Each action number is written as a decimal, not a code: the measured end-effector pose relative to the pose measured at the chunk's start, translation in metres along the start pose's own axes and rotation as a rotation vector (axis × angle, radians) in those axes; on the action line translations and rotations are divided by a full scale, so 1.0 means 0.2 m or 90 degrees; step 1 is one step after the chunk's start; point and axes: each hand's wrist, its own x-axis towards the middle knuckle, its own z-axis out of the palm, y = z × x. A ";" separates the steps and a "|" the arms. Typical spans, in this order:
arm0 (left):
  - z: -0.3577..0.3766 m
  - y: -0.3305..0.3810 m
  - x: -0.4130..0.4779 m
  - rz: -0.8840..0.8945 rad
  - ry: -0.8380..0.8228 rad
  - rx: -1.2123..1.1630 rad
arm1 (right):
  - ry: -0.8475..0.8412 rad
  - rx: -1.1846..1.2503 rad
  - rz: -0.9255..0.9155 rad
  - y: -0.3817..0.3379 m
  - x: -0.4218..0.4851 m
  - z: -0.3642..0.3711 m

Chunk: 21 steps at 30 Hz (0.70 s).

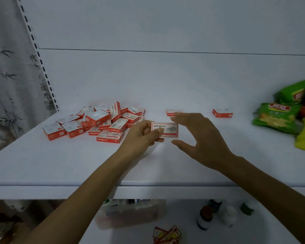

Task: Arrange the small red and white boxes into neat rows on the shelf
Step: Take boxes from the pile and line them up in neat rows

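Observation:
My left hand (141, 136) pinches one small red and white box (167, 129) above the middle of the white shelf (60, 164), label facing me. My right hand (199, 138) hovers just right of that box with fingers spread, thumb below and fingers above its right end; whether it touches the box I cannot tell. A loose heap of several like boxes (99, 122) lies at the shelf's left rear. Two single boxes lie flat near the back wall, one (172, 112) behind my right fingertips and one (222, 113) farther right.
Green and yellow snack bags (278, 113) are piled at the shelf's right end. A slotted upright (40, 62) bounds the left rear corner. Below the shelf's front edge are bottles (205, 217), a clear container (134, 213) and red packets (166, 235).

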 end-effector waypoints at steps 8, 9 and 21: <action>0.28 -0.03 0.25 0.015 -0.120 0.035 | -0.066 -0.022 0.064 0.28 -0.05 -0.06; 0.31 -0.03 0.29 0.014 -0.123 0.038 | -0.081 -0.024 0.074 0.33 -0.04 -0.06; 0.34 -0.13 0.72 0.072 -0.058 0.414 | -0.178 0.044 0.175 0.89 0.29 0.13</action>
